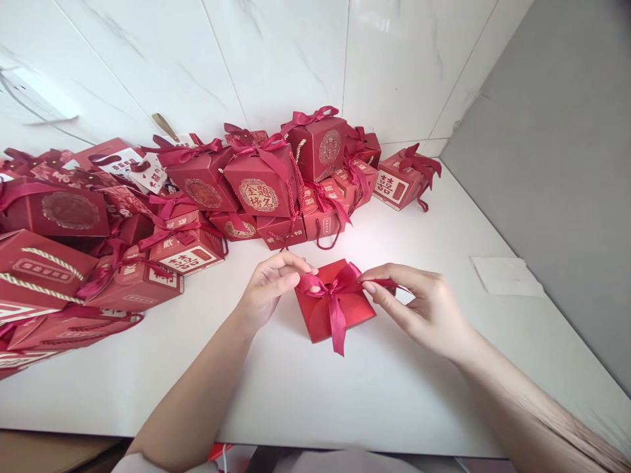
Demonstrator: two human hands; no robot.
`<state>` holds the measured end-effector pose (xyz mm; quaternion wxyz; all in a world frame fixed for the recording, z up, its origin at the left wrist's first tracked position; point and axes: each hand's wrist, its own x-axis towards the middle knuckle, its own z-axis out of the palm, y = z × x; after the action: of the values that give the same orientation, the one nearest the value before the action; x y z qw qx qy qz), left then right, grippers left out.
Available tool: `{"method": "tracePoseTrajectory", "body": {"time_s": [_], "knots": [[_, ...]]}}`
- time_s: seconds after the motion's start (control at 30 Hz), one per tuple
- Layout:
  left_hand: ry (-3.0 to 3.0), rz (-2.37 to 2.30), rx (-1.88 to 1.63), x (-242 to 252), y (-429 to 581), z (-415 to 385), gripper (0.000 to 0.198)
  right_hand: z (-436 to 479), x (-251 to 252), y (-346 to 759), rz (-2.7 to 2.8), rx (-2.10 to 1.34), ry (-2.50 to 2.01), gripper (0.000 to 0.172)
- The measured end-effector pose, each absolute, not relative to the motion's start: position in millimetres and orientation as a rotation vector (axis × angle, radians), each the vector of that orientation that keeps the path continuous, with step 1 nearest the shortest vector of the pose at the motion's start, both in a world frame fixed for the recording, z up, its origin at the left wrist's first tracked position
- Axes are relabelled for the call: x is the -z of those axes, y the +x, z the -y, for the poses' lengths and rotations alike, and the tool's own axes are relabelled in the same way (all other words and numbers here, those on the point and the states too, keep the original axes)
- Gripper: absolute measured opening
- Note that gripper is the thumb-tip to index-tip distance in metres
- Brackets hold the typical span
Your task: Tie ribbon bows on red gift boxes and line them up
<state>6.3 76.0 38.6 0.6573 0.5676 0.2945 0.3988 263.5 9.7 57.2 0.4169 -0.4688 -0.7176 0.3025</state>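
Note:
A small red gift box (318, 322) sits on the white table in front of me. Across its top lies a magenta ribbon (337, 318) tied in a bow, one tail hanging over the near side. At the bow's left loop my left hand (271, 286) is closed, thumb and forefinger pinching the ribbon's edge. On the opposite side my right hand (424, 305) pinches the ribbon's right part between thumb and fingers. The far faces of the box are hidden from me.
Many red boxes with ribbons crowd the left and back, including a stacked box (259, 187) and a lone box (401, 179) at the back right. A white paper (507, 276) lies near the right edge. Marble-patterned tiles (286, 59) line the back wall.

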Motion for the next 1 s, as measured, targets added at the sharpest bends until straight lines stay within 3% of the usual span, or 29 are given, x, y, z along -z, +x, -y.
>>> {"method": "tracePoseTrajectory", "body": {"time_s": [0.27, 0.43, 0.6, 0.73, 1.0], "knots": [[1.346, -0.666, -0.926, -40, 9, -76, 0.014, -9, -59, 268, 1.879, -0.888, -1.080, 0.020], [1.377, -0.672, -0.915, -37, 7, -78, 0.015, -11, -57, 271, 1.799, -0.811, -0.996, 0.010], [1.498, -0.664, -0.872, -37, 13, -72, 0.010, -13, -52, 262, 1.596, -0.889, -1.103, 0.042], [1.580, -0.661, -0.827, -41, 23, -64, 0.009, -13, -52, 250, 1.507, -0.967, -1.247, 0.032], [1.552, -0.732, -0.938, -40, 18, -65, 0.011, -19, -51, 257, 1.242, -1.371, -1.206, 0.032]]}}
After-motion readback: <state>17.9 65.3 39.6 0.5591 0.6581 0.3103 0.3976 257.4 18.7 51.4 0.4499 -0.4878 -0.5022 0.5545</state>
